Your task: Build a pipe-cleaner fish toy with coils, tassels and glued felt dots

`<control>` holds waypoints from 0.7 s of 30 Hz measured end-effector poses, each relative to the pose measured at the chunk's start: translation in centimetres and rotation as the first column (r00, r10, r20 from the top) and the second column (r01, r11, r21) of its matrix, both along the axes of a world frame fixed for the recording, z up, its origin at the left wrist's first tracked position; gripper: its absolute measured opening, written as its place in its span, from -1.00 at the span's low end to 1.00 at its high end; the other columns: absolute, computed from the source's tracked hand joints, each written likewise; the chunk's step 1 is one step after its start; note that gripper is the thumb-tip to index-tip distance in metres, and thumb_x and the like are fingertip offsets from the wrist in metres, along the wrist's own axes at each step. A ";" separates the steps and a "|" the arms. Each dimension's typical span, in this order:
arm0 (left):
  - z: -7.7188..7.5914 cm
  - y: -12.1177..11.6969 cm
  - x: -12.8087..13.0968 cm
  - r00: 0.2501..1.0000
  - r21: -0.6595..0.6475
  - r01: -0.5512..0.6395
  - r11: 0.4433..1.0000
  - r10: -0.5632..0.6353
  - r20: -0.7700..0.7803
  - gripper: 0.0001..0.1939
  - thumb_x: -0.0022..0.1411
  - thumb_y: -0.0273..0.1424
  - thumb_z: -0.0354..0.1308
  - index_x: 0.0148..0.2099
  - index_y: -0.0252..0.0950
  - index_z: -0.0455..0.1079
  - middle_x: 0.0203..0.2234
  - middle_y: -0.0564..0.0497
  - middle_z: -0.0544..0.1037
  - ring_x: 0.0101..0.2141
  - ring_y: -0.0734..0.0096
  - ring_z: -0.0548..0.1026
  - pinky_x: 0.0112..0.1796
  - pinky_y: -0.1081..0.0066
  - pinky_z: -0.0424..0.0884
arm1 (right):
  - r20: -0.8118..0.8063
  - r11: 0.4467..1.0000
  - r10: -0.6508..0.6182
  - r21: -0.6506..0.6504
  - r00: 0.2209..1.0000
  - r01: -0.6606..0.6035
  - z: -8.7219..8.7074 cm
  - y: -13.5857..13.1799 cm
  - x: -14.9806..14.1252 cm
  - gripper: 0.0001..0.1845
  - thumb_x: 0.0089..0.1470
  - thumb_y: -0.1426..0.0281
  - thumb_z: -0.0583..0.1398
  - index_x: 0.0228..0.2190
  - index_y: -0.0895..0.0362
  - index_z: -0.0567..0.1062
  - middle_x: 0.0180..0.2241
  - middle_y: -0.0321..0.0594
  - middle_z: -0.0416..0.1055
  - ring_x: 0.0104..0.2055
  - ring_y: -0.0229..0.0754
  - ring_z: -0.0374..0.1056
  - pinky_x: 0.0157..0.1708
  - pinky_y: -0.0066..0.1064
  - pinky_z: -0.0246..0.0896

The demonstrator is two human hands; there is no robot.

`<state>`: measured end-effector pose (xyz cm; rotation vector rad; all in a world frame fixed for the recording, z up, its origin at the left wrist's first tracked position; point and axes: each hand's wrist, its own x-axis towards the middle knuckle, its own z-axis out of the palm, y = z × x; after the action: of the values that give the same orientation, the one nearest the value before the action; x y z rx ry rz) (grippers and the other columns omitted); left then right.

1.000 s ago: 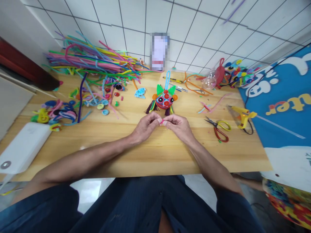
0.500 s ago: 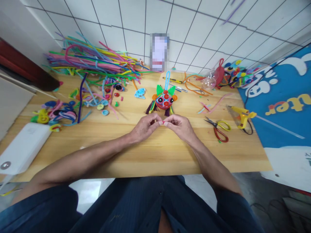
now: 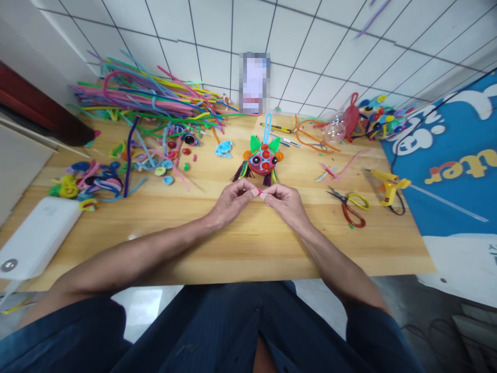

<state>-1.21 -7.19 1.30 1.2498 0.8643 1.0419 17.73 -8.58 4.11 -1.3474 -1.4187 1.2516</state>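
Between the fingertips of both hands is a small pink piece (image 3: 260,192), mostly covered, that looks like pipe cleaner. My left hand (image 3: 235,201) pinches it from the left, and my right hand (image 3: 285,202) pinches it from the right. Just beyond the fingers sits a colourful animal-head ornament (image 3: 263,159) with green ears, black eyes, red dots, orange side balls, dark tassels and a light-blue loop on top. A crumpled light-blue pipe-cleaner piece (image 3: 223,149) lies to its left.
Scissors (image 3: 348,205) and a yellow glue gun (image 3: 388,185) lie at the right. Bundled pipe cleaners (image 3: 143,96) fill the back left, with shaped pieces (image 3: 97,178) before them. A white power bank (image 3: 42,233) is at the left edge. A phone (image 3: 254,83) leans on the tiled wall.
Both hands stay in place, with small finger movements around the pink piece. Another person's arm and patterned clothing at the lower right have gone out of view.
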 end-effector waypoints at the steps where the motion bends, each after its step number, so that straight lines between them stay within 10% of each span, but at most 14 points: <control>1: 0.0 -0.1 0.1 1.000 -0.024 -0.008 1.000 0.008 0.011 -0.61 0.22 -0.04 0.36 -0.29 -0.27 0.43 -0.53 0.15 0.37 -0.50 0.52 0.22 -0.43 0.45 0.20 | -0.002 1.000 -0.005 0.003 1.000 0.005 -0.1 -0.1 -0.2 -0.71 0.00 0.15 0.39 -0.45 0.12 0.56 -0.57 -0.38 0.39 -0.52 -0.33 0.19 -0.47 -0.45 0.14; 15: 0.7 0.3 -0.8 0.948 0.227 0.195 0.954 -0.124 -0.293 -0.71 0.36 -0.15 0.21 -0.25 -0.28 0.49 -0.47 0.08 0.45 -0.44 0.44 0.30 -0.38 0.42 0.22 | 0.421 0.946 0.043 0.274 0.906 -0.173 0.7 -0.3 0.6 -0.91 0.04 0.45 0.25 -0.49 0.08 0.50 -0.55 -0.35 0.45 -0.51 -0.29 0.26 -0.45 -0.42 0.15; 21: 0.5 0.5 -0.4 0.991 0.055 0.067 0.996 -0.060 -0.116 -0.67 0.27 -0.10 0.29 -0.30 -0.29 0.46 -0.41 0.05 0.53 -0.35 0.41 0.42 -0.25 0.39 0.35 | 0.303 0.938 -0.048 0.340 0.952 -0.061 0.2 -0.4 0.1 -0.93 0.16 0.34 0.28 -0.29 0.07 0.56 -0.38 -0.27 0.57 -0.40 -0.23 0.43 -0.35 -0.38 0.35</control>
<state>-1.58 -6.67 1.81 1.3890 0.8803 0.9581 17.83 -9.03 4.26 -1.3262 -1.7646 0.7643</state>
